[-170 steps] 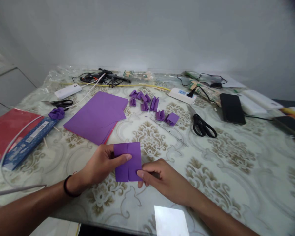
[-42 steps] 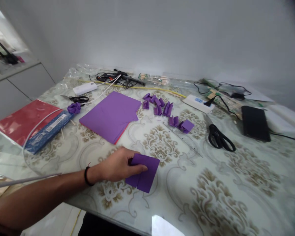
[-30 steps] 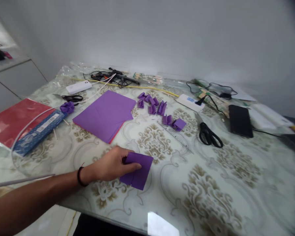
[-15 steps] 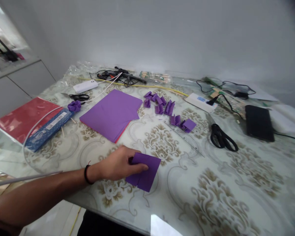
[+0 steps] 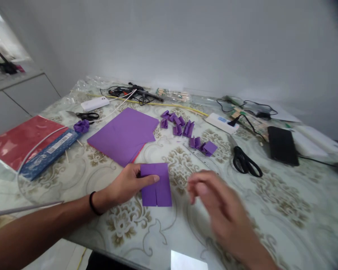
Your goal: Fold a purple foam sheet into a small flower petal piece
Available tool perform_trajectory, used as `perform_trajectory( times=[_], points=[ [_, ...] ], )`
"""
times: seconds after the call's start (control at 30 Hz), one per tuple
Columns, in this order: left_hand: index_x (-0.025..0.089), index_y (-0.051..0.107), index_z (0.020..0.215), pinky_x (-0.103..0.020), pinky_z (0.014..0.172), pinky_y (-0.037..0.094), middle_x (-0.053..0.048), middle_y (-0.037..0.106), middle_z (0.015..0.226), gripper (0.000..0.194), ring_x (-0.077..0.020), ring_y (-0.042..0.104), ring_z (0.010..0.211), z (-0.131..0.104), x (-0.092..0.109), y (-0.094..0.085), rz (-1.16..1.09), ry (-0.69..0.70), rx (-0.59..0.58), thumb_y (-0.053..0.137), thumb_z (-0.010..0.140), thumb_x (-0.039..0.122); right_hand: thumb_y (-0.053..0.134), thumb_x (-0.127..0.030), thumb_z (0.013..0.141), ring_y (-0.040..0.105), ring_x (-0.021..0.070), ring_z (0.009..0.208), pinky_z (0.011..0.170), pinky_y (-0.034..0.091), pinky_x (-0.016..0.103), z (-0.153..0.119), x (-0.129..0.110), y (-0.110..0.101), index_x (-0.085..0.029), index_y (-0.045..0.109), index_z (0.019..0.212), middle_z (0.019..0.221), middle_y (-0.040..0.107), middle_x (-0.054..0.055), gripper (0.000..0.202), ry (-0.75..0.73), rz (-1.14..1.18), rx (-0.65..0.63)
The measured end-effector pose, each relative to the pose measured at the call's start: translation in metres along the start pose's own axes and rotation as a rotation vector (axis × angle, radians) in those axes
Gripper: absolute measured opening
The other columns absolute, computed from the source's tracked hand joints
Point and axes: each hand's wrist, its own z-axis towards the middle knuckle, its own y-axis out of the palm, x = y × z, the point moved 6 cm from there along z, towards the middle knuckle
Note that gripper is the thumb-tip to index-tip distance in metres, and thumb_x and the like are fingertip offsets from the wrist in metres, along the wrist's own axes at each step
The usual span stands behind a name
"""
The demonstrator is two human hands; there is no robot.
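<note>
My left hand is closed on a folded purple paper, thumb on top and fingers behind. A slit or seam runs down the paper's lower half. To its right, my right hand hovers apart from the paper, slightly blurred, fingers loosely curled and holding nothing I can see. Farther back lies a stack of purple paper sheets with a red edge showing beneath. Several small folded purple paper pieces sit to the right of the stack.
Black-handled scissors and a black phone lie at right, near a power strip. A clear ruler lies mid-table. At left are a red paper pack, crumpled purple paper and another pair of scissors.
My right hand has come into view from the lower right. My left hand has moved the folded paper slightly up and left and turned it straighter. The camera view has shifted a little.
</note>
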Motion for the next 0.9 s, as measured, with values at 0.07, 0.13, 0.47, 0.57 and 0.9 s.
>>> perform_trajectory(
  times=[0.07, 0.13, 0.47, 0.57, 0.9],
  points=[
    [0.012, 0.079, 0.092, -0.031, 0.071, 0.054, -0.006, 0.077, 0.082, 0.034, -0.0185, 0.067, 0.071, 0.002, 0.0, -0.005, -0.026, 0.011, 0.054, 0.078, 0.084, 0.045, 0.051, -0.045, 0.11, 0.066, 0.0173, 0.079, 0.07, 0.058, 0.031, 0.032, -0.001, 0.026, -0.022, 0.062, 0.127, 0.099, 0.07, 0.005, 0.03, 0.089, 0.083, -0.093],
    [0.012, 0.08, 0.092, -0.031, 0.072, 0.055, -0.006, 0.078, 0.082, 0.034, -0.0183, 0.068, 0.071, 0.003, 0.001, -0.006, -0.035, 0.019, 0.059, 0.078, 0.085, 0.045, 0.054, -0.052, 0.108, 0.063, 0.0164, 0.072, 0.065, 0.055, 0.029, 0.045, 0.0, 0.052, -0.021, 0.061, 0.124, 0.091, 0.068, 0.004, 0.036, 0.184, 0.218, -0.233],
    [0.013, 0.077, 0.086, -0.023, 0.06, 0.051, -0.005, 0.077, 0.076, 0.033, -0.014, 0.065, 0.062, -0.002, 0.006, 0.008, -0.068, -0.018, -0.104, 0.078, 0.088, 0.046, 0.081, -0.054, 0.084, 0.057, 0.0124, 0.056, 0.054, 0.049, 0.024, 0.028, 0.013, 0.082, -0.017, 0.066, 0.071, 0.062, 0.063, -0.001, 0.042, 0.429, 0.488, -0.392],
    [0.014, 0.076, 0.085, -0.023, 0.063, 0.051, -0.003, 0.075, 0.077, 0.03, -0.0139, 0.064, 0.066, -0.002, 0.006, 0.005, -0.063, -0.03, -0.066, 0.082, 0.084, 0.043, 0.081, -0.052, 0.084, 0.055, 0.013, 0.055, 0.053, 0.048, 0.025, 0.031, 0.016, 0.078, -0.018, 0.067, 0.073, 0.061, 0.061, -0.002, 0.038, 0.418, 0.467, -0.354],
    [0.012, 0.073, 0.085, -0.024, 0.061, 0.046, -0.004, 0.07, 0.076, 0.04, -0.0137, 0.059, 0.065, -0.001, -0.002, 0.003, 0.031, -0.124, -0.092, 0.082, 0.081, 0.051, 0.065, -0.059, 0.097, 0.048, 0.0132, 0.056, 0.055, 0.036, 0.026, 0.047, 0.026, 0.038, -0.021, 0.057, 0.073, 0.058, 0.052, -0.005, 0.046, 0.252, 0.34, -0.111]
  ],
)
